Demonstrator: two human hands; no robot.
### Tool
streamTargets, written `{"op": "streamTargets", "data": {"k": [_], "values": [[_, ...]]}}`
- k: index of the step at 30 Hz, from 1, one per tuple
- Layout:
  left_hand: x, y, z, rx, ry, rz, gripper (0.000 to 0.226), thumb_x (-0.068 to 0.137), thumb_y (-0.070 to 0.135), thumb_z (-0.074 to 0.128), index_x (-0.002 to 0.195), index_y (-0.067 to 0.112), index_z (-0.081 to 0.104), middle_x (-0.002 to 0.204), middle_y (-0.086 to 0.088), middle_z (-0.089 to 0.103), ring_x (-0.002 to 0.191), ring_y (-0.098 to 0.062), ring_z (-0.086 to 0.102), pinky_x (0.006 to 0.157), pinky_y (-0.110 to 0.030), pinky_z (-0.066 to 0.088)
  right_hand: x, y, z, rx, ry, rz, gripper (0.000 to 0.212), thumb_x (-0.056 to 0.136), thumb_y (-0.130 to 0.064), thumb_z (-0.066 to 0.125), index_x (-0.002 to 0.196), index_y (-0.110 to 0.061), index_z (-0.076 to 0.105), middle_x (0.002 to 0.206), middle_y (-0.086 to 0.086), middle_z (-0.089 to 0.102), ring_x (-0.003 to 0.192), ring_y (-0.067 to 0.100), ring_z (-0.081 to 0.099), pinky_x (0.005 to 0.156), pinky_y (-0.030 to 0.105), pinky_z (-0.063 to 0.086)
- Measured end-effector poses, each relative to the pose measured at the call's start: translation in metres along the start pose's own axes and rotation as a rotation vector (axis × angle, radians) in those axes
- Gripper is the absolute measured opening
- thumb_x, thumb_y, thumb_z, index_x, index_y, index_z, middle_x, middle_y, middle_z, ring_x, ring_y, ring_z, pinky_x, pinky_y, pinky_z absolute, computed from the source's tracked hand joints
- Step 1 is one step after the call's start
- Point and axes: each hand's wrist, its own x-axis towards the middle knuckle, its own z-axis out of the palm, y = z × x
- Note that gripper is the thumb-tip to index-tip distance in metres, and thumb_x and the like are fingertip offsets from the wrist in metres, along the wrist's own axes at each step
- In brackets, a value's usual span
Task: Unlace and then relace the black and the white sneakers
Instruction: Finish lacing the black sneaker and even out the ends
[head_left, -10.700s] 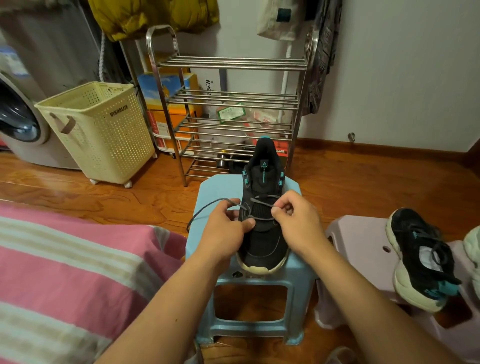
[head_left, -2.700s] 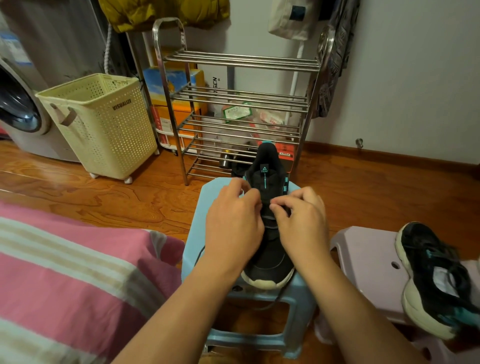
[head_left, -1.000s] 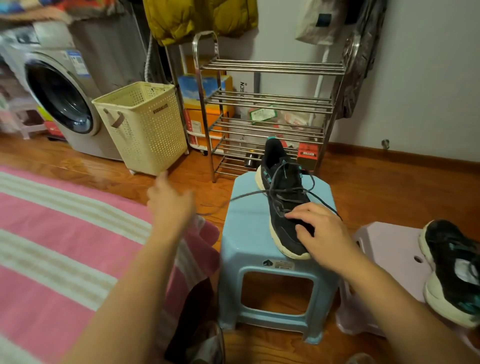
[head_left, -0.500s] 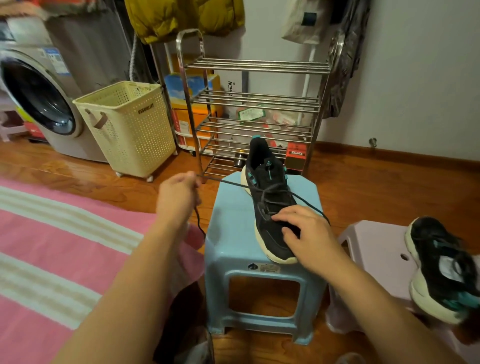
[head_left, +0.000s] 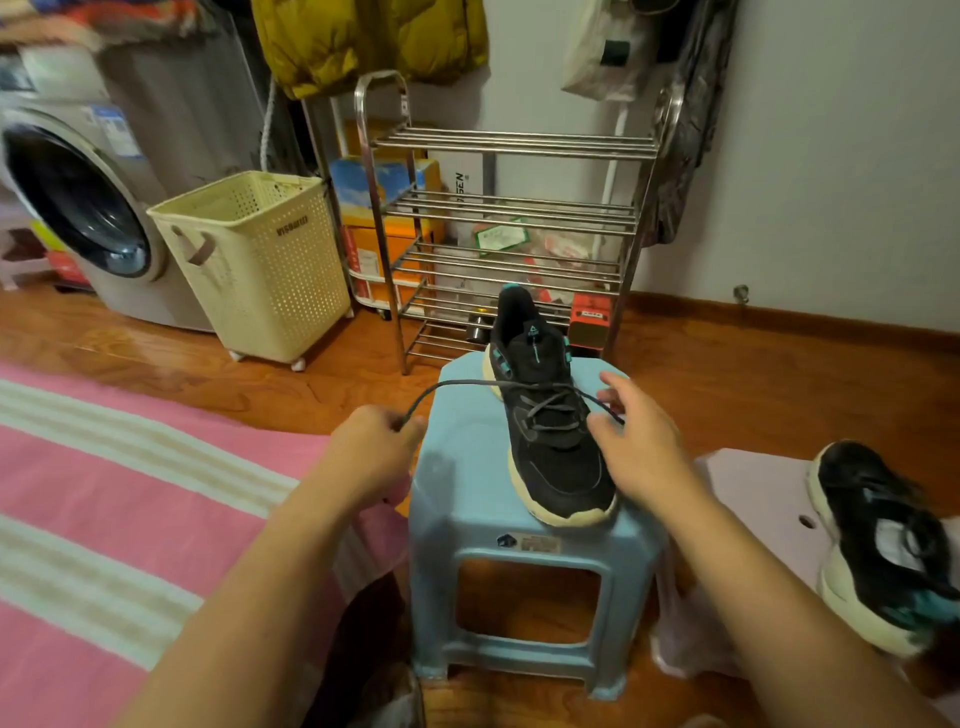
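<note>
You're pinching the lace (head_left: 457, 385) in your left hand (head_left: 371, 449), nine o'clock of the black sneaker (head_left: 545, 415) sitting on the blue stool (head_left: 519, 545); right hand (head_left: 636, 441) spreading open beside it. Upper eyelets are waiting; second sneaker (head_left: 883, 545), four o'clock, untouched.

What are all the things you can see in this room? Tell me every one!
black sneaker: 1, black with cream sole, on the blue stool
lace: 1, grey, runs from sneaker to left hand
blue stool: 1, light blue, centre floor
second sneaker: 1, black, on the pale stool
pale stool: 1, pinkish, right
rack: 1, metal, by the wall
basket: 1, cream, left of rack
washing machine: 1, grey, far left
bedcover: 1, pink striped, lower left
left hand: pinches the lace
right hand: beside the sneaker, fingers spread
</note>
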Motion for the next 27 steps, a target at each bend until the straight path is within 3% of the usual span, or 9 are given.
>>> {"op": "streamTargets", "data": {"k": [3,6,9,11,13,16,18,23,27], "values": [[0.000,0.015,0.014,-0.015,0.011,0.083,0.031,0.104,0.037,0.050,0.100,0.011,0.066,0.087,-0.006,0.063,0.083,-0.023,0.059,0.066,-0.034,0.037,0.012,0.003,0.002,-0.077,0.028,-0.033,0.018,0.100,-0.022,0.059,0.114,-0.021,0.068,0.108,-0.003,0.065,0.105,0.020,0.061,0.084,0.031,0.046],[0.003,0.021,0.025,0.039,-0.032,0.088,0.029,0.108,0.032,0.043,0.102,0.018,0.068,0.083,-0.001,0.061,0.067,-0.010,0.053,0.055,-0.027,0.034,0.020,-0.001,-0.005,0.255,0.167,0.065,0.020,0.102,-0.019,0.053,0.087,-0.021,0.066,0.092,0.000,0.064,0.090,0.021,0.064,0.078,0.034,0.058],[0.010,0.020,0.027,0.014,0.037,0.028,0.027,0.105,0.027,0.046,0.094,0.016,0.068,0.085,-0.007,0.067,0.069,-0.019,0.057,0.056,-0.031,0.039,0.024,-0.001,-0.006,0.339,0.153,0.164,0.016,0.102,-0.022,0.052,0.090,-0.021,0.062,0.094,0.006,0.066,0.093,0.027,0.065,0.085,0.045,0.058],[0.008,0.026,0.033,-0.226,0.014,-0.011,0.023,0.104,0.029,0.050,0.095,0.014,0.065,0.090,-0.009,0.069,0.082,-0.027,0.065,0.071,-0.042,0.054,0.019,-0.004,0.000,0.326,0.065,0.167,0.009,0.101,-0.021,0.056,0.093,-0.022,0.060,0.096,0.007,0.067,0.087,0.025,0.067,0.080,0.041,0.056],[0.001,0.038,0.045,-0.457,-0.065,-0.012,0.018,0.103,0.030,0.052,0.094,0.018,0.062,0.092,-0.005,0.069,0.089,-0.023,0.067,0.086,-0.049,0.058,0.008,-0.011,0.009,0.308,-0.027,0.102,0.006,0.097,-0.026,0.062,0.093,-0.026,0.059,0.098,0.000,0.065,0.080,0.017,0.066,0.072,0.033,0.054],[0.002,0.048,0.058,-0.407,-0.034,0.068,0.011,0.100,0.028,0.059,0.091,0.023,0.055,0.089,-0.001,0.068,0.083,-0.019,0.066,0.078,-0.045,0.057,-0.007,-0.019,0.020,-0.033,-0.067,-0.091,0.025,0.086,-0.046,0.071,0.094,-0.032,0.052,0.096,-0.013,0.054,0.083,0.005,0.055,0.066,0.026,0.044],[0.005,0.048,0.061,-0.362,-0.001,0.083,0.011,0.096,0.025,0.064,0.094,0.023,0.053,0.092,0.001,0.068,0.084,-0.017,0.067,0.074,-0.043,0.058,-0.012,-0.025,0.023,-0.166,-0.023,-0.147,0.031,0.086,-0.051,0.069,0.094,-0.031,0.047,0.092,-0.013,0.051,0.080,0.007,0.053,0.063,0.029,0.043],[0.001,0.045,0.061,-0.385,-0.054,0.084,0.018,0.092,0.023,0.072,0.094,0.022,0.054,0.097,0.000,0.071,0.087,-0.017,0.071,0.073,-0.042,0.063,-0.020,-0.033,0.025,-0.327,0.057,-0.188,0.022,0.100,-0.036,0.049,0.083,-0.024,0.040,0.074,-0.008,0.044,0.067,0.017,0.048,0.058,0.033,0.031],[0.004,0.039,0.054,-0.405,-0.106,0.073,0.011,0.096,0.026,0.067,0.092,0.018,0.060,0.109,0.001,0.072,0.097,-0.015,0.069,0.083,-0.042,0.061,-0.020,-0.039,0.024,-0.327,0.044,-0.150,0.029,0.101,-0.029,0.043,0.075,-0.024,0.035,0.071,-0.006,0.041,0.064,0.016,0.043,0.059,0.035,0.028]]}}
